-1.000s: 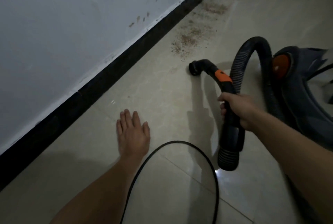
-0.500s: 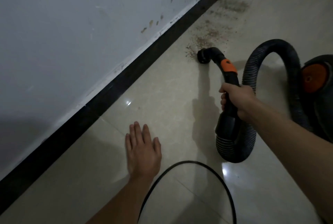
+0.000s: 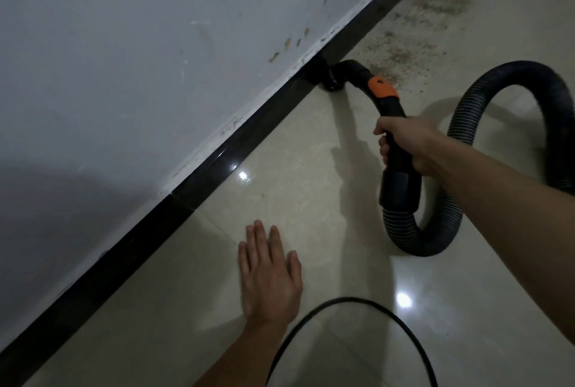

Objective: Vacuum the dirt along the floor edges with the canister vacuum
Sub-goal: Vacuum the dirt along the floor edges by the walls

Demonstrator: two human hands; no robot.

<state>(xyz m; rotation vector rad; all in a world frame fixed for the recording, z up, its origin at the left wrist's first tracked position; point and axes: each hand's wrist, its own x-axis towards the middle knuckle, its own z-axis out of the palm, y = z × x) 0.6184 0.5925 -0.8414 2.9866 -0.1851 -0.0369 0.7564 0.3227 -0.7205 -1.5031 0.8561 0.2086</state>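
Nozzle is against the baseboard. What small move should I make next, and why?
Probably slide the nozzle along the baseboard, away from you, into the dirt. The right hand grips the handle, the nozzle sits at the baseboard, and the speckled dirt starts just beyond it along that edge. The tile back toward the left hand, flat on the floor, looks clean.

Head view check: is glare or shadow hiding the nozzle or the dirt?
Head view: dim overall, with two small glare spots on the tiles, both clear of the work. In the same view, the black nozzle merges with the dark baseboard, so its mouth is hard to see. The dirt beyond is visible but soft. The right hand on the hose handle is sharp.
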